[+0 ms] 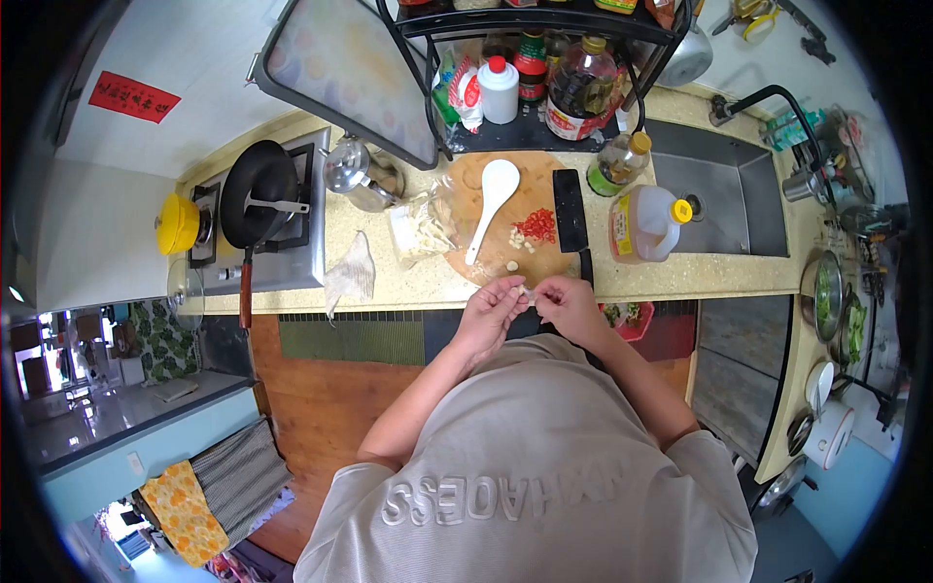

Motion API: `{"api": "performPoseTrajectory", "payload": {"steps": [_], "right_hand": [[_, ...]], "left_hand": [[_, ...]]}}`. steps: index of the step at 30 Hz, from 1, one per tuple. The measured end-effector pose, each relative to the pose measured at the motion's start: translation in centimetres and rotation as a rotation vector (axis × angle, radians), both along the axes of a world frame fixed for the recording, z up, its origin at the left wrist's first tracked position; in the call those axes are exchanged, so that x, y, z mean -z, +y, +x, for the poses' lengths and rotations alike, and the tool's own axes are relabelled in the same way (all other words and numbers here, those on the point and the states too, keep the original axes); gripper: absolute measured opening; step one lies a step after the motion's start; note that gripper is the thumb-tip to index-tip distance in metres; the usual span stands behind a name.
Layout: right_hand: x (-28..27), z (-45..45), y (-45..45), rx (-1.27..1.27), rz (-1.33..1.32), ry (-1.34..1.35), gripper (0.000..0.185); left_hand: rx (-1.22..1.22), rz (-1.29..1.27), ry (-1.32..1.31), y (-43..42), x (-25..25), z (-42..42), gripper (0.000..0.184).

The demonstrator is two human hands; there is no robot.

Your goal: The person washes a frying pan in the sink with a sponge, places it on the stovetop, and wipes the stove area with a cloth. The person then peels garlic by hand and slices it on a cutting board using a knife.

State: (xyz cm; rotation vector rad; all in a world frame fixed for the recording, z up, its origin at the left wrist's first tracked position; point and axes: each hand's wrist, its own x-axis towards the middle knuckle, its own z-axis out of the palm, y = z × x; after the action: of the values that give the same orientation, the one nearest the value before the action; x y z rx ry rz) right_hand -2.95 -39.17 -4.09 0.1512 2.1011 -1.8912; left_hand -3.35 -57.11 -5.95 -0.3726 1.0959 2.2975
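My left hand and my right hand meet at the counter's front edge, fingertips pinched on a small pale garlic clove. Fingers cover much of the clove. Just beyond them is a round wooden cutting board. On it lie chopped red chili, a few pale garlic pieces and a white spoon. A cleaver with a dark blade rests along the board's right side, its black handle toward me. Left of the board sits a clear plastic bag with pale contents.
A wok with a spatula across it stands on the stove at left, near a yellow pot. A steel kettle and a cloth are nearer. Right are an oil jug, a bottle and the sink.
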Motion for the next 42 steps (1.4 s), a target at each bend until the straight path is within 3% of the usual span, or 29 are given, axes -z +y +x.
{"api": "performPoseTrajectory", "payload": {"steps": [6, 8, 12, 27, 29, 38, 42], "right_hand": [[0.4, 0.2, 0.3, 0.016, -0.105, -0.089, 0.009], [0.0, 0.0, 0.0, 0.036, -0.200, -0.118, 0.011], [-0.2, 0.0, -0.1, 0.037, -0.326, -0.192, 0.019], [0.1, 0.6, 0.7, -0.084, -0.198, -0.088, 0.021], [0.5, 0.7, 0.8, -0.093, -0.176, -0.075, 0.020], [1.0, 0.9, 1.1, -0.114, -0.172, -0.134, 0.017], [0.6, 0.8, 0.9, -0.065, -0.254, -0.218, 0.017]], "left_hand": [[0.013, 0.043, 0.001, 0.2, 0.2, 0.0, 0.025], [0.065, -0.119, 0.146, 0.2, 0.0, -0.1, 0.026], [0.082, -0.208, 0.239, -0.1, -0.6, -0.4, 0.027], [0.240, -0.389, 0.362, -0.6, -1.7, -0.7, 0.025], [0.301, -0.539, 0.497, -0.6, -2.3, -0.7, 0.024], [0.332, -0.720, 0.732, -0.5, -1.8, -0.1, 0.022], [0.303, -0.681, 0.627, -0.4, -1.1, 0.1, 0.023]]}}
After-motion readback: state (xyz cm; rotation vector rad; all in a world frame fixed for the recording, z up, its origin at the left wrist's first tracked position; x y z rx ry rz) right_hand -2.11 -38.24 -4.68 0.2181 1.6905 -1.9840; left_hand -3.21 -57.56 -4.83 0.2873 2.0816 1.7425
